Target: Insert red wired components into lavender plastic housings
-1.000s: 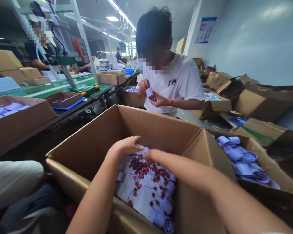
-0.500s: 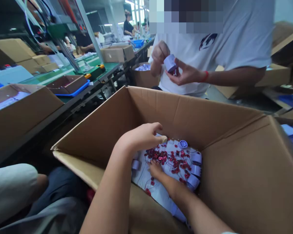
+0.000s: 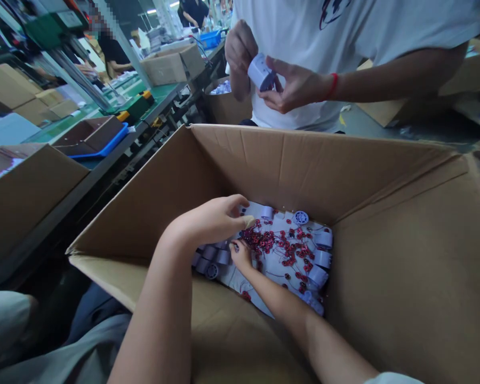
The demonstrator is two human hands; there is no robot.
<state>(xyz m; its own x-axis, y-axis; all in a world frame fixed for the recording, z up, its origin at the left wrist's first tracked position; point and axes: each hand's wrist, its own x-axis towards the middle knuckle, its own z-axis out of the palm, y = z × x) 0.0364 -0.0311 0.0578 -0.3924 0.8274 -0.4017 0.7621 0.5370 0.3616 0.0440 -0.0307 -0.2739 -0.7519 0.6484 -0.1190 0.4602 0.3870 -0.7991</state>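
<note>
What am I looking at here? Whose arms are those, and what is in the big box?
There is no machine here: the camera sits on a person's head and looks down, so the two bare arms coming from the bottom edge are that person's own. Both reach into a large cardboard box. On its bottom lie white sheets strewn with small red coils on thin wires, and pale little cylinders along the edges. The left hand hovers curled over the coils, fingertips pinched together; the right hand is lower, down among the coils. Whether either grips anything is too small to tell. Across the box a co-worker in a white shirt holds one pale cylinder in both hands. To the left runs a green workbench with more boxes.
</note>
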